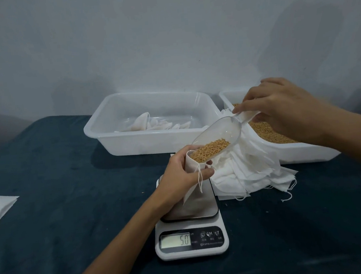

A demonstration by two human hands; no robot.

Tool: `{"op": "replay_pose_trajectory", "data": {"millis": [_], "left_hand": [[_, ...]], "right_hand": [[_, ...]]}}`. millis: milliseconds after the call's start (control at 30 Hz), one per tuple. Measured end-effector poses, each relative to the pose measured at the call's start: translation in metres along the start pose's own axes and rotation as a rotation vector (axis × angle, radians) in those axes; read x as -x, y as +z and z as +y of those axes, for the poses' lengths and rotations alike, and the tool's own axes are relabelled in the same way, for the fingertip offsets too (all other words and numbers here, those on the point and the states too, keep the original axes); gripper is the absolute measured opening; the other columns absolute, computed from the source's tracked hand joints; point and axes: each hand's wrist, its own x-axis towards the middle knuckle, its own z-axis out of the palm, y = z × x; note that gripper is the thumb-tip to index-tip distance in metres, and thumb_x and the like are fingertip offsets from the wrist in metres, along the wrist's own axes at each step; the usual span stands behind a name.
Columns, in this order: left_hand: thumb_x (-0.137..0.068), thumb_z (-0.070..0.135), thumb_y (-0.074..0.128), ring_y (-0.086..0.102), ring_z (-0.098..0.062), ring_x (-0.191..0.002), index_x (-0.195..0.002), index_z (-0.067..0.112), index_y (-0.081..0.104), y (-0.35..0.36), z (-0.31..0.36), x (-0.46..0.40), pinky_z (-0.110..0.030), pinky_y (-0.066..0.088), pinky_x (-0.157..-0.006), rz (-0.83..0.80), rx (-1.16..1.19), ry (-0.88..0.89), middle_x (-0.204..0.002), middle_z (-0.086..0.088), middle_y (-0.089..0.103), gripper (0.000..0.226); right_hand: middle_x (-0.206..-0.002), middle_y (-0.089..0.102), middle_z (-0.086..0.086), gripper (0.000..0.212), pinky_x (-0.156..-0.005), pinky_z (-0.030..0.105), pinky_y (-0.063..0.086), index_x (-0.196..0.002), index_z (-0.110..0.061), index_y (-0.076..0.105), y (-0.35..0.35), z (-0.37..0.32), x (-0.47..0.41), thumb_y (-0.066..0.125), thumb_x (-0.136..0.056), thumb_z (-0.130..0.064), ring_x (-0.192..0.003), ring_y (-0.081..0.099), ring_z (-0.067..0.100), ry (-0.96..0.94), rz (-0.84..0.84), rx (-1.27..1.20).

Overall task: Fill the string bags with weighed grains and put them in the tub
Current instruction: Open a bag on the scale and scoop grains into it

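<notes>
Our left hand (183, 172) grips a small string bag (194, 168) by its open mouth above the scale (191, 226), which reads 5.0. Our right hand (281, 109), at two o'clock from the left, pinches the handle of a clear scoop (218, 138), tilted so its grain (212, 149) sits at the bag's mouth. The tub (152, 121) lies at twelve o'clock, a few bags inside; the grain tray (283, 141) sits under our right hand, spare bags (249, 170) heaped beside it.

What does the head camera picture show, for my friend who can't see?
A right hand tips a clear scoop of grains into a string bag held by the left hand over a scale.
</notes>
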Motion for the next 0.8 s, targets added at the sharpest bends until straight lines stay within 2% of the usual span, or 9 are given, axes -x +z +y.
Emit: {"op": "replay_pose_trajectory", "data": {"millis": [233,400,500,700,800], "left_hand": [[-0.085,-0.002,0.081,0.072,-0.016,-0.1,-0.128,0.014,0.065,-0.001,-0.002,-0.001,-0.032,0.053,-0.097,-0.003,0.002,-0.015,-0.104,-0.003,0.077,0.048],[-0.085,-0.002,0.081,0.072,-0.013,-0.093,-0.126,0.016,0.066,-0.001,-0.002,-0.001,-0.028,0.053,-0.091,-0.002,-0.005,-0.015,-0.105,-0.006,0.076,0.047],[-0.086,-0.003,0.08,0.071,-0.012,-0.088,-0.125,0.014,0.066,-0.001,-0.001,0.0,-0.021,0.053,-0.082,-0.008,0.016,-0.01,-0.1,-0.004,0.075,0.045],[-0.085,-0.004,0.079,0.07,-0.011,-0.084,-0.123,0.009,0.066,-0.001,-0.001,-0.001,-0.017,0.052,-0.073,0.051,0.047,0.001,-0.096,-0.005,0.074,0.042],[-0.085,-0.001,0.08,0.071,-0.011,-0.087,-0.123,0.012,0.067,-0.001,0.0,-0.001,-0.018,0.054,-0.074,0.079,0.045,0.005,-0.098,-0.008,0.075,0.042]], "right_hand": [[-0.098,0.071,0.004,0.048,-0.093,0.049,0.045,-0.113,-0.015,0.075,0.0,-0.001,0.001,0.083,-0.072,0.008,-0.089,0.065,0.035,-0.003,0.009,0.007],[-0.098,0.07,0.003,0.046,-0.091,0.047,0.044,-0.113,-0.016,0.075,0.0,-0.002,0.0,0.084,-0.073,0.004,-0.087,0.064,0.033,-0.003,0.029,0.037],[-0.098,0.069,0.002,0.047,-0.091,0.044,0.042,-0.114,-0.016,0.075,-0.001,-0.003,-0.001,0.083,-0.073,0.006,-0.086,0.063,0.031,-0.015,0.056,0.058],[-0.103,0.068,0.003,0.051,-0.104,0.048,0.036,-0.117,-0.019,0.073,-0.008,-0.012,-0.01,0.079,-0.075,0.01,-0.094,0.062,0.029,-0.063,0.126,0.159],[-0.105,0.066,0.006,0.057,-0.112,0.053,0.032,-0.117,-0.019,0.071,-0.013,-0.019,-0.015,0.067,-0.073,0.018,-0.097,0.062,0.031,-0.119,0.172,0.228]]}}
